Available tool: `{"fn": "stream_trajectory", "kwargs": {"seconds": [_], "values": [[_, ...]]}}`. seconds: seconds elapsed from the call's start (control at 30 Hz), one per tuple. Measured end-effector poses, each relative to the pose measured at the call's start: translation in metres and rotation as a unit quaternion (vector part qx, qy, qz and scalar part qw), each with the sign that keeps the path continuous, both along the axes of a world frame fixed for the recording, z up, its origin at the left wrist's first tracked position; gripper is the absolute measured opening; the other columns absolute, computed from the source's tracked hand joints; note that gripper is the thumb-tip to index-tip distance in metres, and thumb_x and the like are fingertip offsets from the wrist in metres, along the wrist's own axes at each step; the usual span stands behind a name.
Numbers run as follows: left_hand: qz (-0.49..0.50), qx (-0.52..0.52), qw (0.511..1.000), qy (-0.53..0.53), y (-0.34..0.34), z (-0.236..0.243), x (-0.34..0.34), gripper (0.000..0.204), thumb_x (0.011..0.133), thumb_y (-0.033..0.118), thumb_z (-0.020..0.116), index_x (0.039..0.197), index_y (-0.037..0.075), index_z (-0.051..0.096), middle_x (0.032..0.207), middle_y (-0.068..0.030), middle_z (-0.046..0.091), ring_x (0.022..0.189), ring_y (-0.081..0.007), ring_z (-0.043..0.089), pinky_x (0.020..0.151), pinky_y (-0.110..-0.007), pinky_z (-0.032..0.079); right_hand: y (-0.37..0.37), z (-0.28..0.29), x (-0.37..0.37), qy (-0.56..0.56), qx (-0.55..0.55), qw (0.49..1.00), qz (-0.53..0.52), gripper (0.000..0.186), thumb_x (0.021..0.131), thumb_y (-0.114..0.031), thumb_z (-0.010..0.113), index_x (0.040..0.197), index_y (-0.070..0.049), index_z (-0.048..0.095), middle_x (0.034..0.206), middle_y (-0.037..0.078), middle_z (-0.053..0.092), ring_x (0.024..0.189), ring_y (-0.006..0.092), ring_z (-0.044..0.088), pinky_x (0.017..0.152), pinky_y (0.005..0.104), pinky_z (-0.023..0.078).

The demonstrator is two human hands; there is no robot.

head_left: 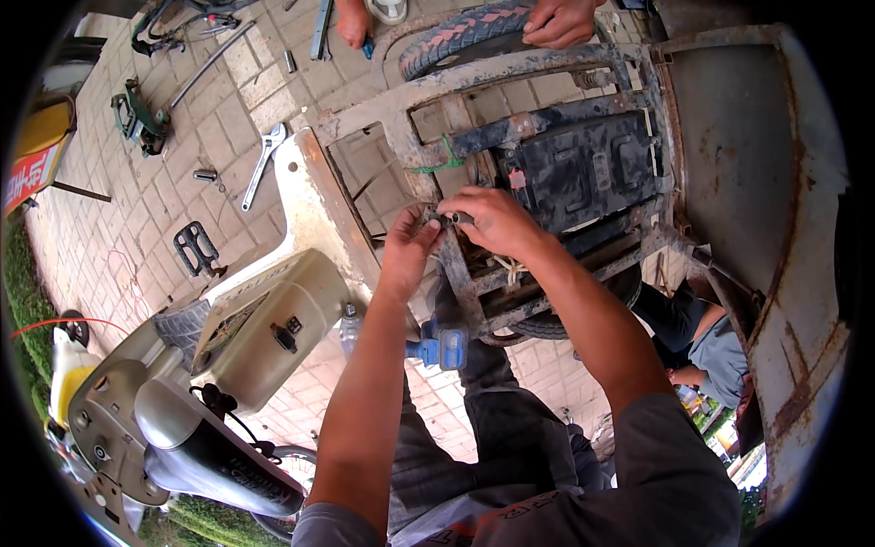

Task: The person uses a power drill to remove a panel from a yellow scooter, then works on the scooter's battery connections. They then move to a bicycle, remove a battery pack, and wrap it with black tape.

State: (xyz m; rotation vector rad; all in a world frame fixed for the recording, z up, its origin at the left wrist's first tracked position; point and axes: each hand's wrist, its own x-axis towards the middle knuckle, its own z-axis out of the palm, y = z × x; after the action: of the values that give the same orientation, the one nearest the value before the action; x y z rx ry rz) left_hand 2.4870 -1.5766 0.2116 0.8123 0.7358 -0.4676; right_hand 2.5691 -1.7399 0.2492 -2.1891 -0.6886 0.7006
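Above the rusty metal frame point(462, 273) of an overturned or stripped vehicle, my two hands meet close together. My left hand point(412, 244) is closed, thumb and fingers pinching a small dark metal piece point(436, 216) whose kind I cannot make out. Close beside it, my right hand point(497, 221) curls around a short dark cylindrical piece point(461, 218), its end pointing toward the left fingers. A green tie point(445, 156) is wrapped round the frame just beyond my hands. To the right, a dirty black battery case point(583, 173) sits within the frame.
At the far side another person's hand point(554, 20) rests on a tyre point(465, 41); their other hand point(354, 23) is near the ground. An adjustable wrench point(262, 168) lies on the paving. A blue power tool point(445, 348) is below my hands. A scooter point(214, 438) stands left.
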Motion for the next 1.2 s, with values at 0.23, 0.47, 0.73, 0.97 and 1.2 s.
{"fn": "stream_trajectory", "kwargs": {"seconds": [0.23, 0.47, 0.73, 0.97, 1.2], "values": [[-0.012, 0.004, 1.000, -0.005, 0.000, 0.003, 0.005, 0.028, 0.093, 0.001, 0.052, 0.121, 0.003, 0.051, 0.115, -0.0056, 0.056, 0.104, -0.0160, 0.056, 0.093, -0.031, 0.050, 0.001, 0.009, 0.010, -0.020, -0.004, 0.999, 0.033, 0.033, 0.070, -0.006, 0.070, 0.102, -0.012, 0.064, 0.092, 0.011, 0.060, 0.087, 0.0340, 0.061, 0.073, 0.0433, 0.050], [-0.011, 0.011, 1.000, -0.003, -0.002, -0.005, 0.002, 0.027, 0.093, 0.002, 0.053, 0.119, 0.004, 0.052, 0.113, -0.0034, 0.056, 0.104, -0.0156, 0.056, 0.093, -0.032, 0.050, 0.002, 0.019, 0.017, 0.017, -0.015, 0.998, 0.050, 0.036, 0.069, 0.003, 0.065, 0.103, -0.007, 0.065, 0.096, 0.014, 0.061, 0.091, 0.0358, 0.060, 0.078, 0.0414, 0.049], [-0.028, 0.017, 0.999, -0.016, -0.002, 0.009, 0.012, 0.029, 0.092, 0.001, 0.054, 0.121, 0.004, 0.052, 0.113, -0.0043, 0.056, 0.101, -0.0153, 0.057, 0.091, -0.031, 0.051, -0.001, 0.014, 0.022, 0.034, 0.029, 0.998, 0.039, 0.031, 0.073, -0.001, 0.065, 0.103, -0.007, 0.065, 0.107, 0.015, 0.063, 0.101, 0.0327, 0.060, 0.087, 0.0397, 0.049], [-0.022, 0.040, 0.999, 0.017, -0.002, 0.018, 0.012, 0.030, 0.092, 0.001, 0.054, 0.121, 0.003, 0.051, 0.111, -0.0053, 0.056, 0.101, -0.0162, 0.057, 0.090, -0.030, 0.051, 0.003, 0.022, 0.011, 0.075, 0.038, 0.996, 0.007, 0.024, 0.082, -0.003, 0.061, 0.106, -0.004, 0.064, 0.108, 0.017, 0.063, 0.106, 0.0313, 0.059, 0.091, 0.0380, 0.046], [-0.089, 0.201, 0.973, -0.071, 0.004, -0.013, 0.008, 0.035, 0.090, -0.002, 0.052, 0.125, 0.001, 0.050, 0.111, -0.0072, 0.059, 0.095, -0.0135, 0.056, 0.083, -0.025, 0.046, -0.001, 0.042, -0.036, 0.142, -0.003, 0.981, -0.133, 0.022, 0.089, -0.017, 0.062, 0.104, -0.002, 0.064, 0.091, 0.018, 0.067, 0.083, 0.0281, 0.065, 0.077, 0.0351, 0.049]]}}
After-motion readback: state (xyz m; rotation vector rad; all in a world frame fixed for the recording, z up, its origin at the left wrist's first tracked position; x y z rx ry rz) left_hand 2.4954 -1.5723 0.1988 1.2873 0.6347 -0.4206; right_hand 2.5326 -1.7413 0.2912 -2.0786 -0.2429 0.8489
